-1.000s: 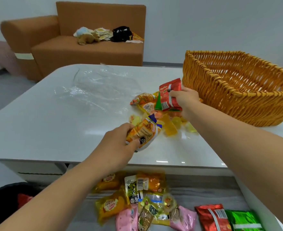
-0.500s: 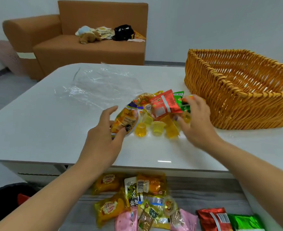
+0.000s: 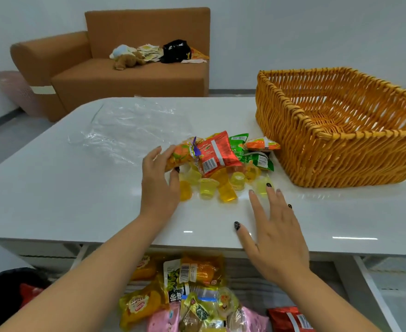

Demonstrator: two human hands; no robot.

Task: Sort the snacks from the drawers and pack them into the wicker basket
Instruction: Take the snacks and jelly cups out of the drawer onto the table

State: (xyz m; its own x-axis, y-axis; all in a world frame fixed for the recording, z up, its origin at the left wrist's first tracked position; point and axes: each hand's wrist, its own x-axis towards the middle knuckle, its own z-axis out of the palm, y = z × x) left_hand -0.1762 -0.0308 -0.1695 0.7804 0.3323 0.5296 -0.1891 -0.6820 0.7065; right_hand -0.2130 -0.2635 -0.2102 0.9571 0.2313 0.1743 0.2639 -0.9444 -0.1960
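An orange snack packet [image 3: 181, 155] is gripped by the left hand [image 3: 159, 185], with the thumb under it and the fingers curled over its left end; it is held at the left edge of the snack pile, probably so that it can be added there or set in order. The right hand [image 3: 272, 232] is kept flat and spread above the table [image 3: 65, 188], nothing is held in it, and its fingertips are just beside the nearest jelly cup.

The pile lies between the two hands and the wicker basket [image 3: 341, 149]. A red packet [image 3: 217, 153] is laid on top, green packets [image 3: 248, 152] are found to its right, and a small orange-and-white packet [image 3: 262, 144] is placed nearest to the basket. The yellow jelly cups [image 3: 217, 186] are gathered on the near side of the pile. It seems that the snacks are grouped close to the basket so that the packing is made short. No snack is seen inside the basket in the part that is visible.

More snacks [image 3: 187, 293] are seen below the near edge of the table, apparently in an open drawer; so the sorting is judged as not finished.

The table is white and glossy, and a clear plastic sheet [image 3: 130, 130] is spread on its far left part. Behind it, a brown sofa [image 3: 130, 73] with a plush toy [image 3: 125, 59], some papers and a black bag [image 3: 175, 51] is placed against a pale wall.
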